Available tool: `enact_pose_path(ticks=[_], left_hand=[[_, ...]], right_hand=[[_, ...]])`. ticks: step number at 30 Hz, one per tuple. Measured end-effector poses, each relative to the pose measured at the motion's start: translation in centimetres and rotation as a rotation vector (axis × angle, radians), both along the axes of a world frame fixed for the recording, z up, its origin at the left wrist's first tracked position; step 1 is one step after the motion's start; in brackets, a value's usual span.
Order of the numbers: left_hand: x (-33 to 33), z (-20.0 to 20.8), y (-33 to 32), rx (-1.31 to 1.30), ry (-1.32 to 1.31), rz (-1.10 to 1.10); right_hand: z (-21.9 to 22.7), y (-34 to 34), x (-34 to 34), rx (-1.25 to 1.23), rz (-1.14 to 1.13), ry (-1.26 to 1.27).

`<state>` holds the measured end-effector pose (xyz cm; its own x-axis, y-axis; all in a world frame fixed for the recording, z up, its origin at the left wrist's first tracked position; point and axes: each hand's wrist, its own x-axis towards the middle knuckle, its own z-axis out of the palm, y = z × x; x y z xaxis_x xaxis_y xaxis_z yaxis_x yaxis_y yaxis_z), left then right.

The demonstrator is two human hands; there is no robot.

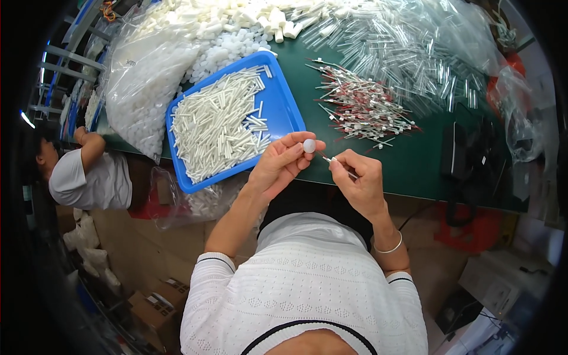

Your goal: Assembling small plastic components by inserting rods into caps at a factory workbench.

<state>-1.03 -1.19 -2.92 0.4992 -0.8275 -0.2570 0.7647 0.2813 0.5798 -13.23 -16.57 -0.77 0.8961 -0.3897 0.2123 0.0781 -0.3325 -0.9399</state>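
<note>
While one person works at a green worktop (414,168), a round white piece (309,145) sits pinched between the thumb and forefinger of the left hand (283,163), its other fingers loosely curled. Just beside it, the right hand (362,180) pinches a slender wired piece (327,158), a thin reddish strand pointing toward the left fingertips — whether the strand touches the round piece cannot be told.

Work on this pair appears to be under way rather than done: each hand has its part, and no join between them can be made out. Much seems left, judging by the supply. A loose heap of red-and-white wired pieces (367,106) lies on the worktop ahead of the hands, with clear tubes (384,53) spread beyond it. To the left, a blue tray (281,100) holds a thick layer of short white rods (216,118); small white pieces (228,53) are piled behind it. Nothing can be singled out as finished, and no count is possible.

No brand is legible. A clear bag (145,77) carries a faint mark, and cartons (152,310) on the floor show printed patches — both too small to read.
</note>
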Motion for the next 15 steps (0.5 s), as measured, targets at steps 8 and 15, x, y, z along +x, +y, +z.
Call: enact_pose_path(ticks=[8,15], left_hand=[[0.00,0.01,0.49,0.043,-0.142,0.007],[-0.20,0.30,0.66,0.058,-0.310,0.008]], right_hand=[[0.44,0.12,-0.07,-0.055,0.026,-0.044],[0.74,-0.12,-0.15,-0.074,0.026,0.033]])
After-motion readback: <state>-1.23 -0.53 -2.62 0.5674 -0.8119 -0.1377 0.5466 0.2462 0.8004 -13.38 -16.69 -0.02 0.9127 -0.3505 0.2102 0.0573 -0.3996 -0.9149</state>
